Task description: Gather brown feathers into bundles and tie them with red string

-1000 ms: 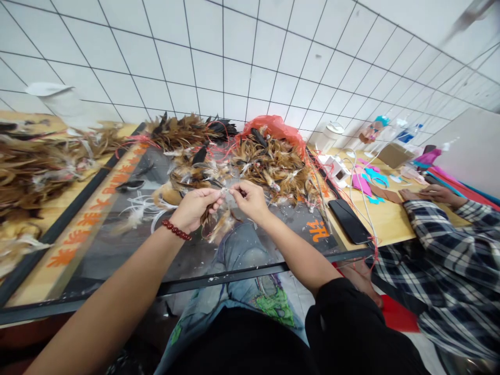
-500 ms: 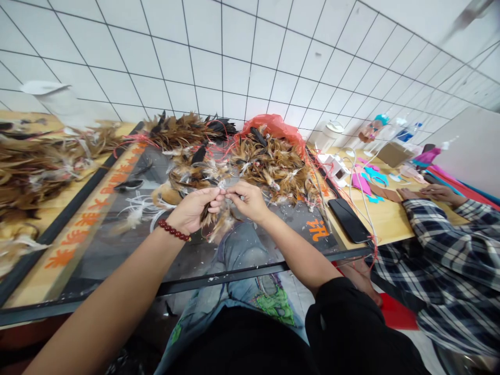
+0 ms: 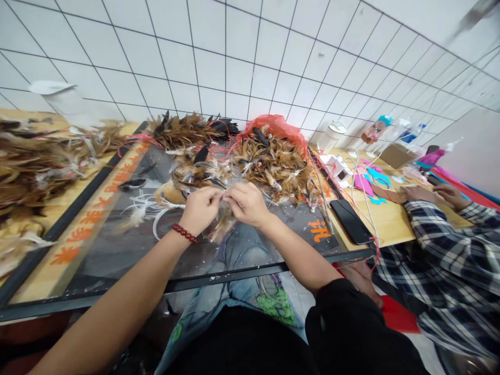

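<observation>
My left hand (image 3: 201,208), with a dark red bead bracelet (image 3: 184,233) on the wrist, is closed with its fingertips pinched. Touching or nearly touching it, my right hand (image 3: 247,204) is pinched too. What lies between the fingertips is too small to make out. Just under the hands hang or lie some tan feathers (image 3: 224,226); whether a hand holds them is unclear. Behind the hands, a heap of brown feathers (image 3: 279,169) lies in front of a red plastic bag (image 3: 275,125). White strips (image 3: 150,208) curl on the glass at the left of my hands.
Brown feathers (image 3: 39,172) cover the left side. A garland of brown feathers (image 3: 183,129) lies by the tiled wall. A black phone (image 3: 350,221), cables and a white box (image 3: 338,169) are at the right. Beyond them, a person in a plaid shirt (image 3: 441,234) works among coloured pieces.
My left hand has turned over, its back now upward, with its fingers more curled. The right hand's fingers have closed in too. The view has shifted slightly.
</observation>
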Available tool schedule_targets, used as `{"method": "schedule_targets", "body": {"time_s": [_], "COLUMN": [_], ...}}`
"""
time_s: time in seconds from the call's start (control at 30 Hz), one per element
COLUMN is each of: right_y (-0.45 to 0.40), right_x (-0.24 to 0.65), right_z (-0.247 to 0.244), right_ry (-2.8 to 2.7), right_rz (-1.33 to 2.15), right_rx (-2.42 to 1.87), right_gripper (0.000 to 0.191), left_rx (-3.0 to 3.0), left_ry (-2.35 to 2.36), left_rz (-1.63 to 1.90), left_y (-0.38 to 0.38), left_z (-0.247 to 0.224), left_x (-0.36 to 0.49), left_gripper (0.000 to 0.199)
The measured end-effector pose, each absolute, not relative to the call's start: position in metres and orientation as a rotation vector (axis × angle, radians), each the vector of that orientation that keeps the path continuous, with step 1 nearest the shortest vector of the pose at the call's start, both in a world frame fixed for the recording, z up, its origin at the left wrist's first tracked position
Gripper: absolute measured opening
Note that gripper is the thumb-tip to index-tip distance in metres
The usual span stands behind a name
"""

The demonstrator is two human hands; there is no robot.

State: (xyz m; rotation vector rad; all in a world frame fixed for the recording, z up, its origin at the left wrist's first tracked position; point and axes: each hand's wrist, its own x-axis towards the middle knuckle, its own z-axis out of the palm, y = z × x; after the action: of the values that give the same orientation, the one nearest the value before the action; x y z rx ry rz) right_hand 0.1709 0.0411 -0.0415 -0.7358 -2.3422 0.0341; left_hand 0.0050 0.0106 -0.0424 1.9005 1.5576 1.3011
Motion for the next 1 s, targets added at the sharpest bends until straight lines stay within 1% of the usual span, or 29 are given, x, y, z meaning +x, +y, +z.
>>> {"method": "schedule_targets", "body": {"time_s": [0.1,0.2,0.3,0.4,0.47,0.6,0.67,0.77,0.8,0.93,1.0], "right_y": [0.040,0.040,0.041,0.046,0.049,0.052,0.051,0.050,0.050,0.048,0.048], "right_x": [0.172,0.172,0.173,0.176,0.177,0.172,0.168,0.165,0.164,0.165,0.164], "right_z": [-0.038,-0.033,-0.027,-0.024,-0.026,-0.036,-0.040,-0.044,-0.044,-0.044,-0.044], "right_ry": [-2.244,-2.126,-1.977,-1.865,-1.896,-1.995,-1.994,-1.922,-1.891,-1.842,-1.870], "right_rz": [0.086,0.247,0.432,0.552,0.633,0.770,0.777,0.773,0.786,0.880,0.953], "right_rx": [-0.718,-0.628,-0.598,-0.651,-0.648,-0.605,-0.608,-0.702,-0.743,-0.796,-0.787], "right_gripper": [0.020,0.021,0.023,0.031,0.036,0.041,0.039,0.023,0.022,0.026,0.029], "left_rx": [2.285,2.299,2.022,1.479,1.174,0.970,0.943,0.911,0.899,0.788,0.708], "left_ry": [1.496,1.430,1.331,1.163,1.064,0.993,0.984,1.001,1.009,1.000,0.931], "left_rz": [1.197,1.246,1.385,1.451,1.451,1.472,1.476,1.517,1.539,1.593,1.524], "left_y": [0.003,-0.001,0.001,0.006,0.010,0.012,0.011,0.010,0.009,0.010,0.010], "left_z": [-0.035,-0.030,-0.031,-0.035,-0.037,-0.034,-0.032,-0.030,-0.030,-0.028,-0.026], "left_x": [0.009,0.012,0.013,0.012,0.011,0.008,0.009,0.012,0.013,0.012,0.009], "left_gripper": [0.019,0.021,0.025,0.027,0.033,0.040,0.039,0.034,0.032,0.020,0.018]}}
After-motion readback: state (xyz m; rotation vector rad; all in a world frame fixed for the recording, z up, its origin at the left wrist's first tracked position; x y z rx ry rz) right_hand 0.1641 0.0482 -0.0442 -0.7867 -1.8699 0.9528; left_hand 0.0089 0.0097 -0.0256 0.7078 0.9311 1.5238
